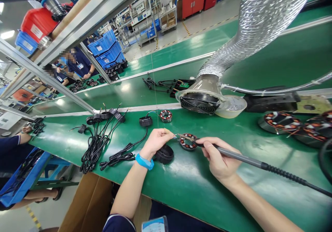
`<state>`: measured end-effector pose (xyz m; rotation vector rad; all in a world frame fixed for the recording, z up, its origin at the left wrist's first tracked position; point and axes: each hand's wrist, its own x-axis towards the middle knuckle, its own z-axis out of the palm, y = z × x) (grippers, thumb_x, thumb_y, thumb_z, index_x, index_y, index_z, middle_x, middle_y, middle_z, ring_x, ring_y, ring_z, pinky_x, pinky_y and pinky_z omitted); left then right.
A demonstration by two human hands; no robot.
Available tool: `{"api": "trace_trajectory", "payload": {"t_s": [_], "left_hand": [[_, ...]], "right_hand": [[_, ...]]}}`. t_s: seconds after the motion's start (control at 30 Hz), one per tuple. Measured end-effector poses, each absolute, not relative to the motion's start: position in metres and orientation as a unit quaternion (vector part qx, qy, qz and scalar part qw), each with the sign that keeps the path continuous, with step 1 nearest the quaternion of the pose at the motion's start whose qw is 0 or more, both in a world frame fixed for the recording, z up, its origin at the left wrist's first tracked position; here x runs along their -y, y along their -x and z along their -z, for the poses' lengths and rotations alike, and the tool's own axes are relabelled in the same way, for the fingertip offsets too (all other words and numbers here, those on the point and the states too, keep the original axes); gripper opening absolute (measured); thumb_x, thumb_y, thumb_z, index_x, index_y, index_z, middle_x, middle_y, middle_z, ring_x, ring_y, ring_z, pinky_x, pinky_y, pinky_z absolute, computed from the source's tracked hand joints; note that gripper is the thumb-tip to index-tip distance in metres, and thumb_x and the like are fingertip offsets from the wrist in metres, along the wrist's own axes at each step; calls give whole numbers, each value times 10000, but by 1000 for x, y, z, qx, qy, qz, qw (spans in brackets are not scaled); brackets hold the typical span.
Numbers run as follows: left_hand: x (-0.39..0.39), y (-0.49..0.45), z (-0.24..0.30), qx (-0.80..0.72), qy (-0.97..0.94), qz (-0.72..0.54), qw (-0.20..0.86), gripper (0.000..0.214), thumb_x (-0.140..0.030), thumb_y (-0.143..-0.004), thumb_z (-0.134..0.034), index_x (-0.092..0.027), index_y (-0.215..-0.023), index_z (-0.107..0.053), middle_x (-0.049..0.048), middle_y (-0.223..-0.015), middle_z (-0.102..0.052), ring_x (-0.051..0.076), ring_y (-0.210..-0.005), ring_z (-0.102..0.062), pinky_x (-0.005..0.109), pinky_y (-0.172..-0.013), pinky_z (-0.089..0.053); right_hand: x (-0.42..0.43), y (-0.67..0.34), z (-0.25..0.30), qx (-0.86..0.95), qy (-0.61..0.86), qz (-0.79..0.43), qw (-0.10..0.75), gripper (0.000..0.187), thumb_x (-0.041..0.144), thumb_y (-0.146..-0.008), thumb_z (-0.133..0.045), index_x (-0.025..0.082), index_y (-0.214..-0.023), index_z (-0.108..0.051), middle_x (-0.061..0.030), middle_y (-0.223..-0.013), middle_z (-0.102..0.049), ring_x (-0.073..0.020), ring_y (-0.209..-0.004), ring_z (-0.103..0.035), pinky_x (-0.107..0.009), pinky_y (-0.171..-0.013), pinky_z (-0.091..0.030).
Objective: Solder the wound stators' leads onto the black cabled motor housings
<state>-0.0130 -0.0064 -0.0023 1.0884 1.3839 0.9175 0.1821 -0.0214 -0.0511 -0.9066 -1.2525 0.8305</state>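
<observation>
Stator coil [188,142], a small round piece with copper windings, is lying flat on the green bench top [197,183] between the two hands, just ahead of the fingertips and not gripped by either. Right hand [219,159] is clenching around the dark handle of a soldering iron [233,155], holding it like a pen so that its tip is reaching left onto the near rim of the coil. Left hand [155,142], wearing a blue wristband [144,162], is pinching a thin strand of solder wire [169,132] between thumb and forefinger, the strand's end meeting the iron's tip at the coil's left edge; the heel of this hand is resting beside a black ring housing [165,153] whose cable [121,154] is trailing off to the left. Farther along the bench, a second wound coil [165,115] and another black housing [145,121] are sitting near each other, with a bundle of black leads [95,142] lying to the left. Beyond them a round fume extractor inlet [199,102] is facing the work, joined to a silver flexible duct [259,20] rising to the upper right. Larger wound stators [281,122] are lying at the far right edge.
</observation>
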Motion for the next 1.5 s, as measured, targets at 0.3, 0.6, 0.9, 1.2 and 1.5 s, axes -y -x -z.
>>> {"api": "trace_trajectory", "payload": {"t_s": [0.3,0.6,0.9,1.2,1.5], "left_hand": [[6,14,2,-583,-455,-385,551,344,-431,-650,-772,-110,-714,-663,-52,-540,-443,65,-549,-323,252,-567,-218],[7,13,-1,-580,-457,-385,554,320,-404,-679,-770,-103,-733,-676,-49,-545,-459,71,-566,-366,244,-586,-270],[14,9,-4,-558,-524,-365,530,300,-414,-771,-687,-133,-710,-604,-22,-630,-526,94,-618,-427,247,-619,-315],[18,12,-7,-557,-600,-328,471,331,-467,-839,-647,-145,-783,-594,14,-770,-594,124,-716,-487,251,-685,-384],[12,20,-3,-546,-572,-287,541,449,-572,-763,-691,-134,-811,-605,-17,-642,-521,90,-577,-448,234,-552,-343]], "right_hand": [[20,-182,56,556,405,-360,630,212,356,-926,-604,218,-828,-731,26,-510,-536,-133,-416,-468,-279,-416,-363],[19,-178,50,595,414,-329,605,205,355,-961,-571,226,-904,-720,15,-569,-590,-145,-475,-562,-282,-481,-467],[3,-160,37,718,330,-273,549,239,248,-966,-570,247,-1196,-637,-71,-994,-681,-191,-844,-677,-332,-782,-569],[-2,-157,38,749,299,-258,531,289,184,-968,-514,256,-1234,-602,-84,-1024,-632,-200,-913,-665,-352,-843,-567],[0,-161,39,738,316,-260,537,283,164,-938,-553,251,-1205,-589,-58,-970,-626,-184,-837,-648,-324,-788,-552]]}}
